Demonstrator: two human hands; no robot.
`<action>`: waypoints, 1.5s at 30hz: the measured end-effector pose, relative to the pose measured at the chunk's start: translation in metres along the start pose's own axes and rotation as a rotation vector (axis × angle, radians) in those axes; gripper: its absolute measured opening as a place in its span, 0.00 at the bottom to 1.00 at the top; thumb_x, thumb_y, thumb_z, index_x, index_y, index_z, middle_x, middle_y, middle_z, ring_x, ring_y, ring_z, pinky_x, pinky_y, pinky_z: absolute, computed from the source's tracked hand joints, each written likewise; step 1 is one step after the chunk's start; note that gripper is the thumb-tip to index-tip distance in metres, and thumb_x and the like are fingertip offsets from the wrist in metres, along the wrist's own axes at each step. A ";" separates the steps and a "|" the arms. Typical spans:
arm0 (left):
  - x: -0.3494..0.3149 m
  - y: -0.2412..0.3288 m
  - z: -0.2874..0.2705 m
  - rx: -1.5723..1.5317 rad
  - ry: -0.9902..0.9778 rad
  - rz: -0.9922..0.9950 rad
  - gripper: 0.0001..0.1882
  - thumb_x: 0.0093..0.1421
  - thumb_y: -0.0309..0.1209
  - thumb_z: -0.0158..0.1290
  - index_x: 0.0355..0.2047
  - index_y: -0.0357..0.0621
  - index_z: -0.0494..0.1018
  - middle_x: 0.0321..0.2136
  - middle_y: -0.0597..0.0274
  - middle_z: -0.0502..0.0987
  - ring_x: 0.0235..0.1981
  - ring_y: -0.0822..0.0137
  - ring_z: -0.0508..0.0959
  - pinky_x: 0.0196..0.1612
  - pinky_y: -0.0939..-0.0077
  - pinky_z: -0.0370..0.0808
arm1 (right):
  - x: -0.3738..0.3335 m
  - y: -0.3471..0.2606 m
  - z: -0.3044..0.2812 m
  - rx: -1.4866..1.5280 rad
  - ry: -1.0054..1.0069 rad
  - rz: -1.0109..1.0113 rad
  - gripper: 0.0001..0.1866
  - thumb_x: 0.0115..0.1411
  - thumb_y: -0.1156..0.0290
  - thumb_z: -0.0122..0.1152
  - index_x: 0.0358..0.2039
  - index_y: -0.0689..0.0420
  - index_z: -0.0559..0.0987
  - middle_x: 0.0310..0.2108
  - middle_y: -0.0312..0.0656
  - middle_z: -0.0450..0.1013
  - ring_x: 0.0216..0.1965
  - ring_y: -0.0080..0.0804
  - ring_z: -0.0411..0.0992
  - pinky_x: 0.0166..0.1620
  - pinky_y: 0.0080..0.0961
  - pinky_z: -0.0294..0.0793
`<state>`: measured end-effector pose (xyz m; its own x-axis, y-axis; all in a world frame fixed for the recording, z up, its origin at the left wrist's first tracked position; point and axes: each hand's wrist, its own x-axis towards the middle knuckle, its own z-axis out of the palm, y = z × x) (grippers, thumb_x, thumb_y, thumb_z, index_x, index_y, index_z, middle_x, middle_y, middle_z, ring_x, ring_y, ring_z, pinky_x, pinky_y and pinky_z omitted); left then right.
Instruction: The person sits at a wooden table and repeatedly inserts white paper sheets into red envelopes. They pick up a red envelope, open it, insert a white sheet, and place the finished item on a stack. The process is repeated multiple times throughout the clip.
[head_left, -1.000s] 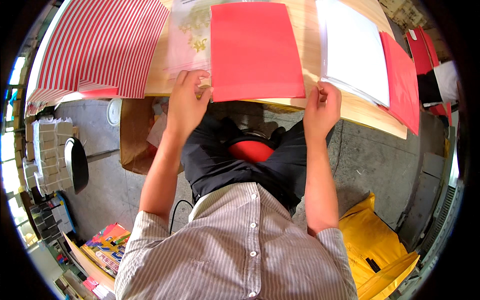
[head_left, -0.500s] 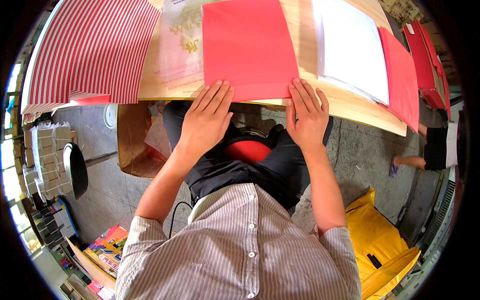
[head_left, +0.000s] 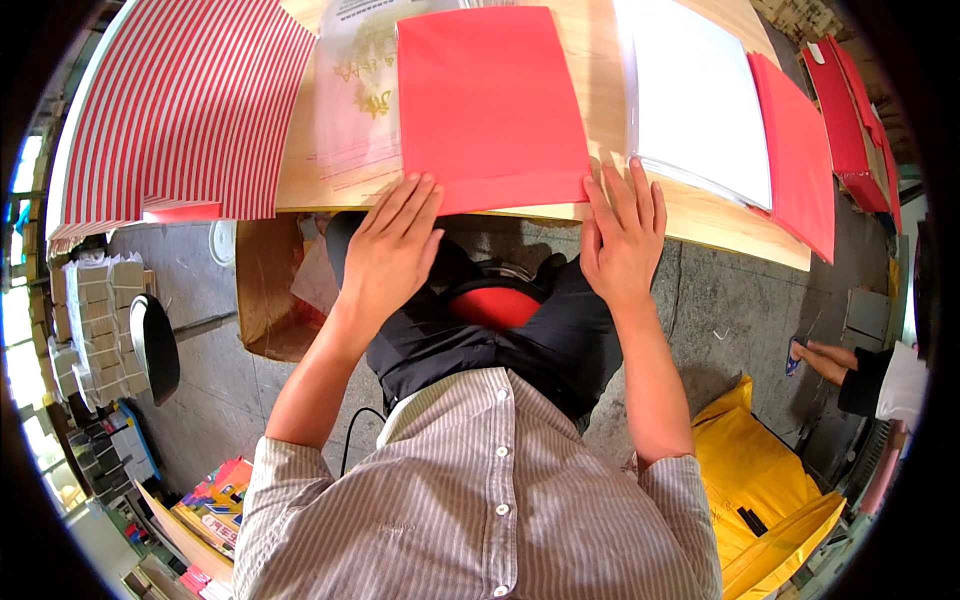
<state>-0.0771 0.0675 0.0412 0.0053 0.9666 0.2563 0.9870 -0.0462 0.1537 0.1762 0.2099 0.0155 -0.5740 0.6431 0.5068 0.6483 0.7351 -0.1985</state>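
Observation:
A flat red sheet or folder (head_left: 490, 110) lies on the table before me, its near edge reaching the table's front edge. My left hand (head_left: 390, 245) rests with outstretched fingers on its near left corner. At the near right corner is my right hand (head_left: 622, 235), fingers spread, the innermost one touching the red edge and the others over the wood. Partly beneath the red piece, on its left, lies a clear plastic sleeve (head_left: 350, 130) with gold print. Neither hand is gripping anything.
A red-and-white striped stack (head_left: 180, 110) stands at the left of the wooden table (head_left: 605, 120). White sheets (head_left: 695, 110) and more red pieces (head_left: 795, 150) lie right. Below are a cardboard box (head_left: 265, 290) and a yellow bag (head_left: 755, 480). Another person's legs (head_left: 825, 360) show far right.
The red piece sits slightly nearer me, and its far edge now shows. My left hand has shifted left; my right hand has moved slightly right, fingers wider. The other person has moved.

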 end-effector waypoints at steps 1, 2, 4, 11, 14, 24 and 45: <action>-0.003 -0.002 -0.002 -0.014 0.016 -0.017 0.23 0.59 0.29 0.56 0.56 0.37 0.71 0.58 0.53 0.72 0.62 0.57 0.69 0.65 0.62 0.64 | 0.000 -0.001 -0.002 0.005 0.010 0.012 0.20 0.54 0.74 0.58 0.49 0.56 0.79 0.58 0.43 0.69 0.66 0.50 0.59 0.66 0.49 0.55; -0.005 -0.005 -0.001 0.004 0.041 -0.008 0.22 0.59 0.28 0.57 0.54 0.38 0.73 0.56 0.54 0.73 0.61 0.57 0.70 0.64 0.62 0.65 | 0.000 -0.002 -0.004 0.011 0.019 0.024 0.19 0.55 0.75 0.57 0.49 0.58 0.78 0.58 0.43 0.69 0.66 0.50 0.60 0.65 0.49 0.57; -0.008 -0.012 0.004 0.048 0.096 0.006 0.20 0.58 0.27 0.57 0.51 0.38 0.75 0.54 0.55 0.76 0.58 0.58 0.73 0.61 0.63 0.68 | -0.010 -0.008 0.002 0.206 0.092 0.056 0.18 0.56 0.77 0.57 0.49 0.60 0.78 0.57 0.46 0.70 0.63 0.51 0.62 0.63 0.47 0.60; 0.002 -0.024 0.003 0.108 0.237 0.099 0.13 0.52 0.25 0.55 0.40 0.42 0.80 0.44 0.62 0.81 0.47 0.66 0.79 0.50 0.71 0.72 | -0.051 -0.068 0.015 1.385 -0.184 0.674 0.14 0.65 0.71 0.58 0.48 0.64 0.77 0.41 0.46 0.78 0.42 0.33 0.77 0.47 0.27 0.75; 0.006 -0.024 -0.004 0.079 0.294 0.089 0.12 0.53 0.23 0.55 0.39 0.42 0.79 0.44 0.61 0.81 0.42 0.64 0.81 0.47 0.69 0.75 | -0.018 -0.077 0.011 1.813 -0.251 0.927 0.23 0.70 0.59 0.54 0.54 0.66 0.74 0.42 0.46 0.78 0.41 0.29 0.77 0.42 0.23 0.76; 0.006 -0.009 -0.003 -0.181 0.483 0.070 0.13 0.59 0.22 0.57 0.44 0.35 0.75 0.48 0.46 0.78 0.47 0.47 0.79 0.50 0.63 0.76 | 0.051 -0.083 -0.001 1.981 0.186 1.009 0.09 0.64 0.76 0.55 0.44 0.64 0.75 0.36 0.44 0.78 0.33 0.32 0.79 0.34 0.28 0.83; 0.048 -0.025 0.038 -0.035 0.350 -0.048 0.25 0.62 0.35 0.50 0.58 0.37 0.65 0.58 0.47 0.70 0.57 0.47 0.70 0.63 0.53 0.62 | -0.030 0.237 -0.153 1.352 0.986 1.023 0.08 0.64 0.76 0.55 0.43 0.61 0.72 0.37 0.44 0.76 0.39 0.40 0.78 0.41 0.42 0.82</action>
<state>-0.0952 0.1244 0.0135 -0.1018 0.8230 0.5588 0.9788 -0.0175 0.2041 0.4238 0.3314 0.0818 0.4493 0.8900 -0.0775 -0.5181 0.1889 -0.8342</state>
